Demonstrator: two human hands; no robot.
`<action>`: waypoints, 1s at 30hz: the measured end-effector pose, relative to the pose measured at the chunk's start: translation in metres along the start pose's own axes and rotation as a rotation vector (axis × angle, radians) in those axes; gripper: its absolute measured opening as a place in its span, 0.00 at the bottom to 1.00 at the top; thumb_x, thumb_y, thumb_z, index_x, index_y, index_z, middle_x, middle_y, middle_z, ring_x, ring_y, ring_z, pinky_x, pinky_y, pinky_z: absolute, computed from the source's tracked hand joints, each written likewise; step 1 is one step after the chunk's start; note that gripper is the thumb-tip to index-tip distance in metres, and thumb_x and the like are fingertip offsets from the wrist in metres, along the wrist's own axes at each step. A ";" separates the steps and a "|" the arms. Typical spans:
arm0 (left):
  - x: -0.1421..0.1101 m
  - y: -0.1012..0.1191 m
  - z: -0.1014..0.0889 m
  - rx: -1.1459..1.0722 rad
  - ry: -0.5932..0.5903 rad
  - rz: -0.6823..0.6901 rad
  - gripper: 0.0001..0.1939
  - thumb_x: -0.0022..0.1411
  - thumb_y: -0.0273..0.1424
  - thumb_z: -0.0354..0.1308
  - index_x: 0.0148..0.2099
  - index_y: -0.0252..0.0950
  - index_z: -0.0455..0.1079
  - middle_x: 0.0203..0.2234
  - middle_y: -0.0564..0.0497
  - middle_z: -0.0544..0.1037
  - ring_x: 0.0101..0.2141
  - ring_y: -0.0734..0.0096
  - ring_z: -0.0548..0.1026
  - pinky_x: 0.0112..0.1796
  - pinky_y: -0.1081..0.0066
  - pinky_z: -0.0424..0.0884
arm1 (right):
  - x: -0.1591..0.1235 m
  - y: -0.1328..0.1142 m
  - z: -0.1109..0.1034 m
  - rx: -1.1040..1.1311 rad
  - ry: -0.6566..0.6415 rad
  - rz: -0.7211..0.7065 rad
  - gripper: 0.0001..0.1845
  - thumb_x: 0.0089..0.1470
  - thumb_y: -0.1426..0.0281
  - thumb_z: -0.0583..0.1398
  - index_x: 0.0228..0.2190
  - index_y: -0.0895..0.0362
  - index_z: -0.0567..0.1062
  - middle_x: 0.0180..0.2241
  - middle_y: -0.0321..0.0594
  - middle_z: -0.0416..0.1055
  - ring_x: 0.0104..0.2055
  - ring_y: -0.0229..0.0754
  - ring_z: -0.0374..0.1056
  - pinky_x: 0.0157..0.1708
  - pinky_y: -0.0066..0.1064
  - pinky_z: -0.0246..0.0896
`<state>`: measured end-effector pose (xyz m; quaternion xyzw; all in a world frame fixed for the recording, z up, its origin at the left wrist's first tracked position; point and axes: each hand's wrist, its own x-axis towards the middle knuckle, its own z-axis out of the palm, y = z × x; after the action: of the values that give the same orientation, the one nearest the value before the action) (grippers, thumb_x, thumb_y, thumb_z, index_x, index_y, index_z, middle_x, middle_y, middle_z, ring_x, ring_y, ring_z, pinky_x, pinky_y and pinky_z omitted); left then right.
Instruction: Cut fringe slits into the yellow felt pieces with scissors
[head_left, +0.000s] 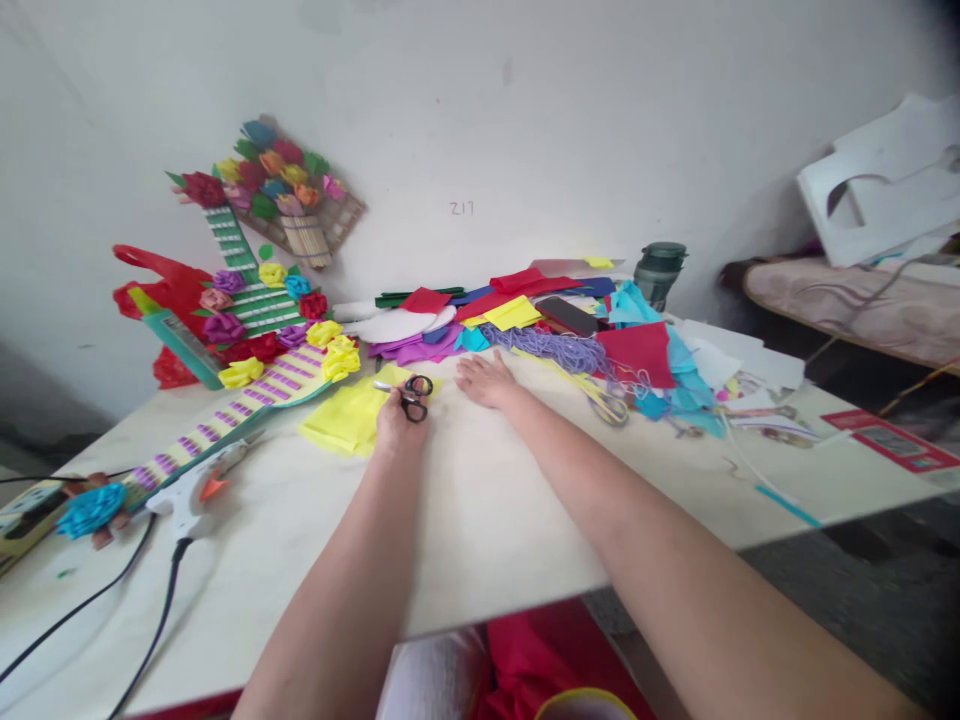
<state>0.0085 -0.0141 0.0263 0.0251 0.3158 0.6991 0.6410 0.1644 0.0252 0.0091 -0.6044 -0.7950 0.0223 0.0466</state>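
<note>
My left hand (400, 425) is closed around a pair of scissors (414, 398), whose black finger loops stick up above the fist. Part of that hand is hidden by the scissors. A folded sheet of yellow crepe paper (337, 418) lies on the table beside and under it. Palm down on the tabletop, my right hand (486, 381) rests with its fingers spread, holding nothing. Just beyond it is a pile of coloured paper, with a light blue piece (472, 340) nearest the fingertips.
A hot glue gun (191, 495), a green glue bottle (180, 340) and guitar-shaped crafts with paper flowers (259, 375) stand on the left. Purple yarn (547, 350), a phone (568, 317), red paper (637, 355) and a dark bottle (660, 275) lie toward the back right.
</note>
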 end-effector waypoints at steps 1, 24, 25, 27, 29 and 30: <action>0.000 0.000 0.000 -0.006 -0.002 -0.002 0.12 0.65 0.26 0.39 0.33 0.33 0.61 0.24 0.52 0.71 0.25 0.78 0.73 0.34 0.74 0.72 | -0.001 0.009 -0.001 -0.027 0.006 0.036 0.30 0.58 0.59 0.36 0.59 0.55 0.50 0.63 0.37 0.41 0.64 0.44 0.33 0.58 0.54 0.16; -0.003 -0.009 0.002 0.160 -0.303 0.075 0.11 0.62 0.26 0.43 0.31 0.31 0.64 0.33 0.43 0.75 0.35 0.70 0.75 0.34 0.74 0.72 | -0.060 0.115 -0.021 -0.304 0.234 0.225 0.23 0.56 0.67 0.43 0.41 0.57 0.74 0.43 0.48 0.72 0.54 0.51 0.55 0.57 0.49 0.15; -0.006 -0.010 0.003 0.178 -0.336 0.076 0.11 0.62 0.26 0.43 0.30 0.31 0.64 0.34 0.42 0.75 0.36 0.69 0.75 0.35 0.72 0.72 | -0.061 0.111 -0.022 -0.316 0.255 0.191 0.23 0.56 0.69 0.43 0.39 0.57 0.75 0.40 0.48 0.73 0.53 0.51 0.55 0.57 0.48 0.16; -0.011 -0.012 0.003 0.234 -0.379 0.077 0.10 0.61 0.27 0.44 0.28 0.32 0.62 0.34 0.41 0.75 0.36 0.67 0.75 0.34 0.71 0.72 | -0.062 0.104 -0.025 -0.308 0.282 0.123 0.23 0.56 0.72 0.43 0.39 0.58 0.75 0.39 0.48 0.73 0.51 0.50 0.56 0.57 0.47 0.18; -0.014 -0.015 0.002 0.311 -0.427 0.095 0.09 0.61 0.28 0.46 0.29 0.32 0.62 0.34 0.40 0.76 0.35 0.66 0.76 0.33 0.71 0.71 | -0.060 0.095 -0.027 -0.274 0.285 0.102 0.23 0.55 0.73 0.43 0.39 0.60 0.75 0.39 0.50 0.72 0.50 0.49 0.57 0.57 0.46 0.22; -0.014 -0.016 0.001 0.355 -0.452 0.109 0.09 0.60 0.29 0.46 0.30 0.32 0.62 0.32 0.40 0.76 0.33 0.66 0.76 0.31 0.71 0.71 | -0.058 0.091 -0.028 -0.257 0.296 0.104 0.23 0.55 0.72 0.43 0.38 0.61 0.76 0.39 0.51 0.72 0.49 0.50 0.57 0.57 0.45 0.24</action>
<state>0.0259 -0.0271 0.0250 0.3088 0.2808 0.6428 0.6423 0.2701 -0.0070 0.0258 -0.6425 -0.7433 -0.1661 0.0844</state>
